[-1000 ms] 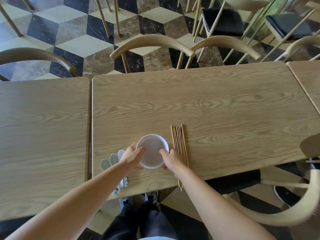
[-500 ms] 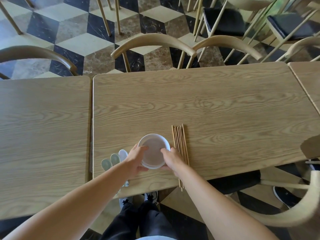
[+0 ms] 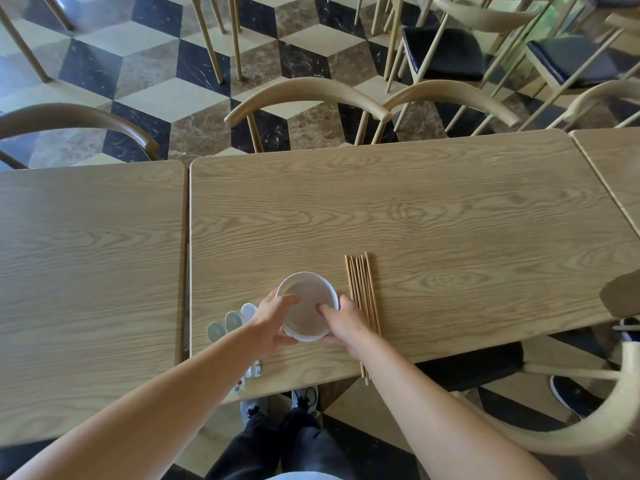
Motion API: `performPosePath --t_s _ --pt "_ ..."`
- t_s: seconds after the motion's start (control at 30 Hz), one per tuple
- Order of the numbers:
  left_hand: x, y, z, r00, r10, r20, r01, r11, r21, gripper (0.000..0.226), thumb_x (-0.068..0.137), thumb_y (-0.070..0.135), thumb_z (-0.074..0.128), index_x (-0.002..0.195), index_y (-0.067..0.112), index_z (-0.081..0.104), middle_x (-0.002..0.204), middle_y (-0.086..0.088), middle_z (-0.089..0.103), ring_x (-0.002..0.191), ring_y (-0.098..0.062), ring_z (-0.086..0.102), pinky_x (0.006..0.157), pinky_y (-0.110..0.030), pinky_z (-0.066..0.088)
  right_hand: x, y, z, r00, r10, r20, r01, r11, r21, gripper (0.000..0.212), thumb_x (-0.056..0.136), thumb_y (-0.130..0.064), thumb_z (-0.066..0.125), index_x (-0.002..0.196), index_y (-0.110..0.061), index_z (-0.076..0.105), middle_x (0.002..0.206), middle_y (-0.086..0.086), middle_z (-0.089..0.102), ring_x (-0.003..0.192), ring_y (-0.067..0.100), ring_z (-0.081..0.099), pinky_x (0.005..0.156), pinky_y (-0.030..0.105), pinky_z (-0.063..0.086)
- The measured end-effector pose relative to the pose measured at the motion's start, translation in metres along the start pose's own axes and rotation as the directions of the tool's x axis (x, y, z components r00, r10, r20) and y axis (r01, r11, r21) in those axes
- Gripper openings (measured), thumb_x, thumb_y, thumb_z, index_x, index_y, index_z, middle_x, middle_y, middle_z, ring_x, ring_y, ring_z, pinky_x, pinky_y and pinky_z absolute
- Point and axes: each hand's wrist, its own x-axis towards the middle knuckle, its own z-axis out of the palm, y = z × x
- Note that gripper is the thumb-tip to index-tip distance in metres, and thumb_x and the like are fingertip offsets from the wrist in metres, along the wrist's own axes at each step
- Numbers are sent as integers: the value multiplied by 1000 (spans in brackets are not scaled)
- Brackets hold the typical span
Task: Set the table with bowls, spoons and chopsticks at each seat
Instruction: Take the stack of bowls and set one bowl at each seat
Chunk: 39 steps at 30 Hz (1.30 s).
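A white bowl (image 3: 307,299) stands near the front edge of the middle wooden table (image 3: 415,216); it may be a stack, I cannot tell. My left hand (image 3: 273,323) grips its left side with fingers over the rim. On the right side, my right hand (image 3: 346,323) holds it the same way. Several wooden chopsticks (image 3: 362,292) lie side by side just right of the bowl, their near ends past the table edge. Pale ceramic spoons (image 3: 228,323) lie left of the bowl, partly hidden by my left forearm.
A second table (image 3: 86,271) adjoins on the left and a third (image 3: 616,168) on the right. Curved-back wooden chairs (image 3: 308,95) stand along the far side, and one chair (image 3: 588,427) is at the near right. My legs and shoes are below the table edge.
Both hands have closed further around the bowl, with fingers now reaching over its rim. The bowl seems slightly tilted or raised at the front.
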Motion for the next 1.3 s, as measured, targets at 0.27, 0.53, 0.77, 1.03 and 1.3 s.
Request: performPosePath --t_s 0.27,0.53,0.77,1.03,1.3 --pt "-1 1 -4 1000 16 11 -16 1000 -17 15 94 22 58 107 29 58 107 -8 58 111 -40 62 87 -51 56 -2 -2 1 1000 -27 16 27 999 19 40 95 -26 59 133 -20 48 124 7 58 107 26 63 77 40 62" --pt "-22 16 -33 996 84 -18 -85 991 -104 20 93 20 58 113 25 60 116 -13 59 109 -41 64 88 -64 54 -12 -32 24 994 -105 28 106 994 -25 35 88 -28 61 121 -27 53 122 6 60 104 26 64 67 39 63" --pt "-60 10 -104 977 179 -112 -197 965 -172 30 96 22 56 125 18 54 117 -17 57 109 -42 64 78 -55 59 -44 -64 90 972 -201 119 215 969 -120 32 84 -30 61 116 -31 55 116 5 63 97 26 67 65 45 63" --pt "-115 -39 -238 944 268 -190 -305 931 -201 15 99 27 53 113 25 58 113 -10 62 99 -30 66 62 -44 61 -107 -66 224 928 -313 203 359 897 -257 29 79 -30 65 108 -33 59 109 4 68 90 28 71 60 45 63" --pt "-166 -117 -391 928 292 -231 -333 929 -165 11 100 25 49 96 24 59 107 -10 65 98 -30 66 75 -48 60 -174 -25 386 925 -294 240 361 878 -313 26 79 -28 67 101 -33 56 108 5 68 89 29 71 55 39 61"
